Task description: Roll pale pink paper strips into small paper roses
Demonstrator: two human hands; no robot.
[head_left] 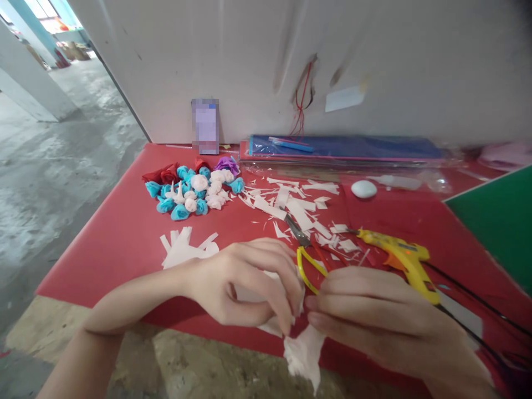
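Note:
Over the table's front edge hangs a crumpled white paper piece (pixel 305 354), its lower end drawn to a point. My left hand (pixel 249 282) has its thumb and fingertips pinched at the paper's upper left edge. From the other side, my right hand (pixel 382 321) grips the top of the same paper; part of it is hidden behind the fingers. Just beyond my hands lie scissors (pixel 305 246) with one yellow handle showing. Cut white petal-like paper (pixel 187 252) lies flat beyond my left wrist.
Paper flowers (pixel 199 183) in blue, white, red and purple cluster at the back left. White scraps (pixel 299 210) litter the red table (pixel 103 233). A yellow glue gun (pixel 399 252), a white egg-shaped object (pixel 364 189), a phone (pixel 205 127) and blue packets (pixel 353 147) lie around.

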